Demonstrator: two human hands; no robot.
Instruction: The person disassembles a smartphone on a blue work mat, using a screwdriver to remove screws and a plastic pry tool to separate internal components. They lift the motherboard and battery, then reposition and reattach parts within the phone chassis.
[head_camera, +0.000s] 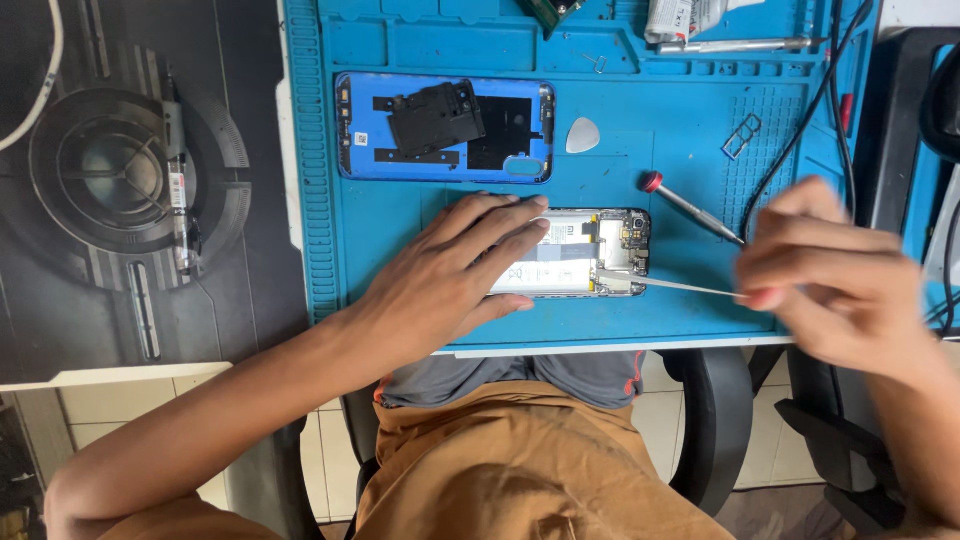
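The opened phone (585, 252) is lying lengthwise across the counter (690, 310). The left hand (450, 275) is pressing flat on it, fingers spread. The right hand (835, 275) is pinching tweezers (680, 286), their tip touching its right end.

Bright, even daylight fills the scene, with colours vivid on the blue mat (400, 280). Shadows are soft and short under the left hand (450, 275). The right hand (835, 275) is smeared by motion blur. Faint glare sits on the dark tabletop (120, 180) at left.
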